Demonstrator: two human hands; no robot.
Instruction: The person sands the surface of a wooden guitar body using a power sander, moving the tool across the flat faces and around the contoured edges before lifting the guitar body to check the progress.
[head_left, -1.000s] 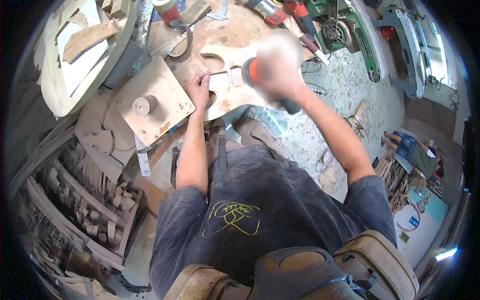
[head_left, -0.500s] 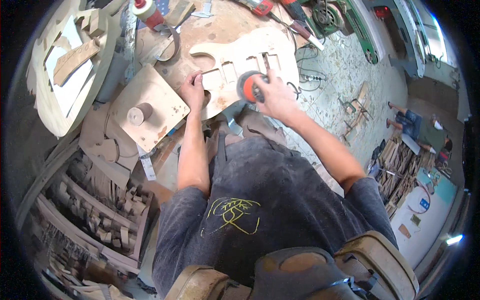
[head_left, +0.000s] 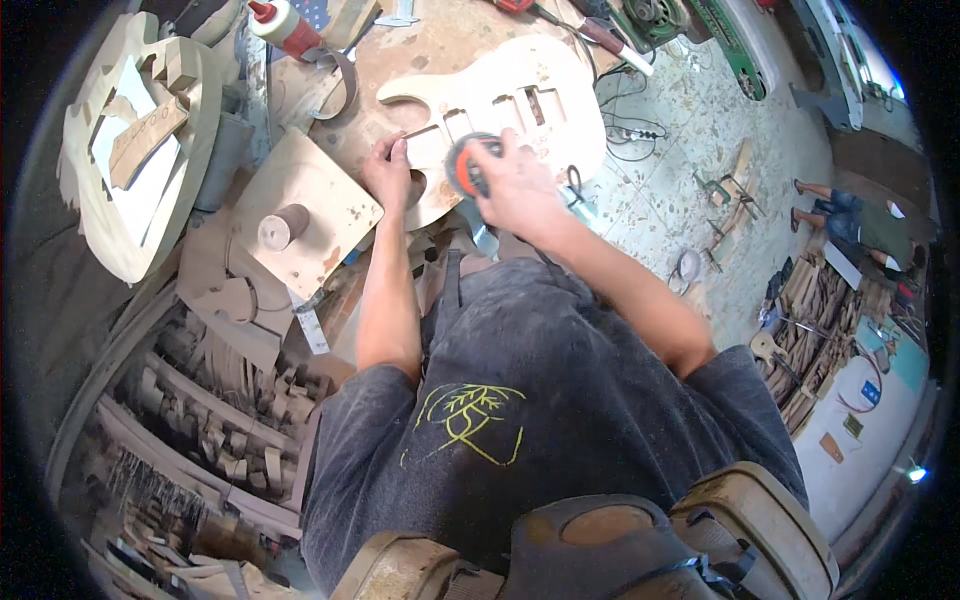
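Note:
A pale wooden guitar body (head_left: 555, 85) with routed pockets lies on the cluttered wooden bench. My left hand (head_left: 388, 172) grips its left edge, fingers curled round the wood. My right hand (head_left: 515, 180) is closed on an orange and grey round power sander (head_left: 459, 161), which sits on the body's lower middle. A square plywood board (head_left: 305, 170) bearing a wooden cylinder (head_left: 278, 228) lies just left of my left hand.
A glue bottle (head_left: 285, 27), tools and cables sit at the back. An unfinished curved wooden body (head_left: 200, 150) with offcuts is at upper left. Green machinery (head_left: 650, 20) stands at upper right. Another person (head_left: 855, 225) is at far right, beside stacked wood (head_left: 795, 355).
My right hand and the sander have moved leftward across the guitar body, from its right part to its lower middle. My left hand stays at the left edge.

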